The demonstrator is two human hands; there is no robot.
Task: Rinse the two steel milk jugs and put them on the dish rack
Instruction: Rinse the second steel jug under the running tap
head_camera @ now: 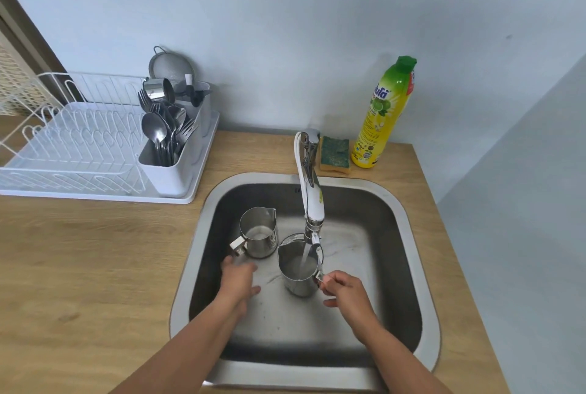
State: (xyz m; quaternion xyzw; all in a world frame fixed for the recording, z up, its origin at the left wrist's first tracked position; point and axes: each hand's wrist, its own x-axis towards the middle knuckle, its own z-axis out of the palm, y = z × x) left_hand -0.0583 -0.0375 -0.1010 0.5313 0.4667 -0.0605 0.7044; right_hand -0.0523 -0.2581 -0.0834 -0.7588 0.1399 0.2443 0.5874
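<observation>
Two steel milk jugs are in the steel sink point(409, 235). One jug point(298, 273) is under the tap point(312, 200), and water runs into it. My right hand point(344, 292) grips this jug by its handle. The other jug point(258, 233) stands upright at the sink's left side, handle pointing toward me. My left hand point(237, 279) hovers just below that handle with its fingers apart, holding nothing. The white dish rack point(95, 152) sits on the wooden counter to the left of the sink.
A cutlery holder point(171, 152) full of spoons and forks stands at the rack's right end, with a steel cup and a strainer behind it. A green sponge point(334, 152) and a yellow dish soap bottle point(382, 117) stand behind the sink by the wall.
</observation>
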